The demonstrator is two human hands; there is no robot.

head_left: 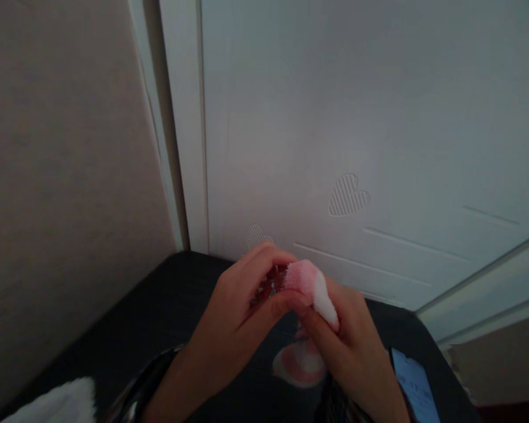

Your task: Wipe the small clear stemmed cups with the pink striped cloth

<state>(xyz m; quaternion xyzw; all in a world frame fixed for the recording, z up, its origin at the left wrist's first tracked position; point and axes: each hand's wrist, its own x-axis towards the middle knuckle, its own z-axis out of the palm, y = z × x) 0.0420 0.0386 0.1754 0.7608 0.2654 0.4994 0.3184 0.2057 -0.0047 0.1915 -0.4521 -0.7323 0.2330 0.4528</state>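
Observation:
Between my two hands is a fuzzy pink and white fabric piece (pixel 303 277) that looks like a sock. Its left part is dark red with pale specks (pixel 271 284) and sits inside the curl of my left hand (pixel 251 294). My left fingers and thumb are closed around that part. My right hand (pixel 348 329) is closed on the white end, its thumb pressed along the near side. On the dark table below lies another soft pink and white piece (pixel 300 361), partly hidden by my right hand.
The dark table (pixel 158 317) ends against a white panel (pixel 282 129) with embossed hearts. A beige wall (pixel 70 164) rises at the left. White cloth (pixel 66 402) lies at the lower left; a phone with a lit screen (pixel 414 385) is beside my right wrist, near the table's right edge.

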